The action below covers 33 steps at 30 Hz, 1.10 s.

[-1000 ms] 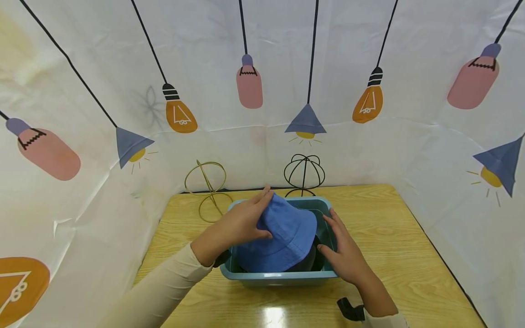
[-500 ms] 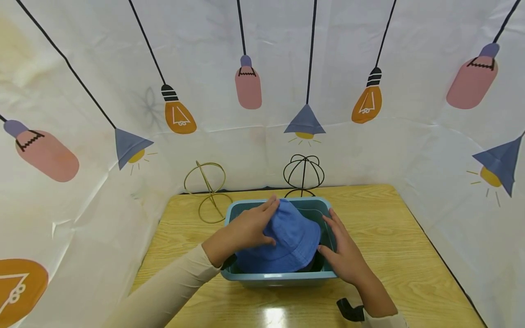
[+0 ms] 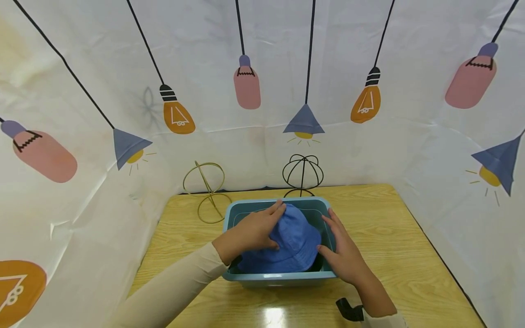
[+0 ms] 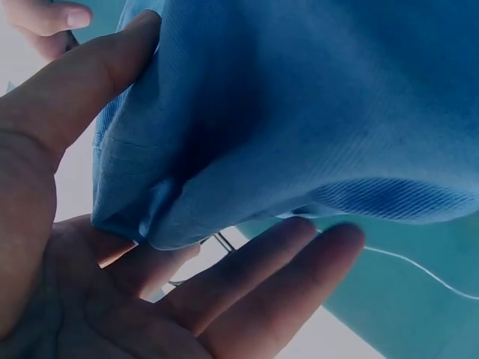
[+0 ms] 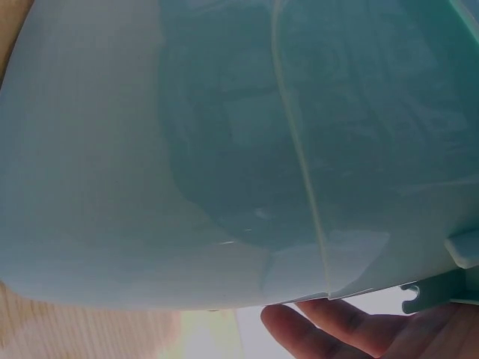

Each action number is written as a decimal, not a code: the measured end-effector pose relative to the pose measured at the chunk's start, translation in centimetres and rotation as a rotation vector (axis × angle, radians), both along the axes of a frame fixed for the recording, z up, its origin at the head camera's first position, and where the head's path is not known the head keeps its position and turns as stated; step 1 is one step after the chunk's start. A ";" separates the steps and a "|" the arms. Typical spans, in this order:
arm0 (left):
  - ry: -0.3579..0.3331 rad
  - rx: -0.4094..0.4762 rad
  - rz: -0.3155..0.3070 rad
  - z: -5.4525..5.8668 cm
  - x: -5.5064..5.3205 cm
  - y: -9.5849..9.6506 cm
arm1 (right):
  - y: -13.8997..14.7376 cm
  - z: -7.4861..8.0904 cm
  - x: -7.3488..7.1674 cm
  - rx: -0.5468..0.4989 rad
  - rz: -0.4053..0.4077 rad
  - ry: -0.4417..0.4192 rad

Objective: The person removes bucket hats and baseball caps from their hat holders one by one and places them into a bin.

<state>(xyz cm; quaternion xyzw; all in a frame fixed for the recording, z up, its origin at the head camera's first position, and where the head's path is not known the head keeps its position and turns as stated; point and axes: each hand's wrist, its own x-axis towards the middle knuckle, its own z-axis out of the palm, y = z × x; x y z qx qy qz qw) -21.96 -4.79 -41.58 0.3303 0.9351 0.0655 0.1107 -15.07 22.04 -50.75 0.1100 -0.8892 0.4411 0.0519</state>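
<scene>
A blue bucket hat (image 3: 297, 239) sits crown up inside a teal plastic bin (image 3: 283, 276). My left hand (image 3: 255, 231) holds the hat's crown between thumb and fingers, reaching in from the left. In the left wrist view, the hat's cloth (image 4: 314, 112) folds between the thumb and the fingers. At the bin's right side, my right hand (image 3: 346, 255) grips the rim, its thumb on the inner side. The right wrist view is mostly filled by the bin's outer wall (image 5: 224, 149), with fingertips (image 5: 288, 327) at its lower edge.
The bin stands on a wood-grain table (image 3: 402, 246). Behind it are a gold wire stand (image 3: 210, 195) and a black wire stand (image 3: 302, 175). A white backdrop (image 3: 262, 150) printed with lamps and bulbs surrounds the table.
My left hand has moved right and lower with the blue bucket hat, which now sits deeper in the bin. The dark item beneath has become mostly covered. My right hand stays at the rim.
</scene>
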 end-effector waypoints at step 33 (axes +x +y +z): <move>-0.084 -0.108 -0.104 -3.3 -2.0 1.0 | 0.0 0.0 -0.1 0.014 -0.006 -0.015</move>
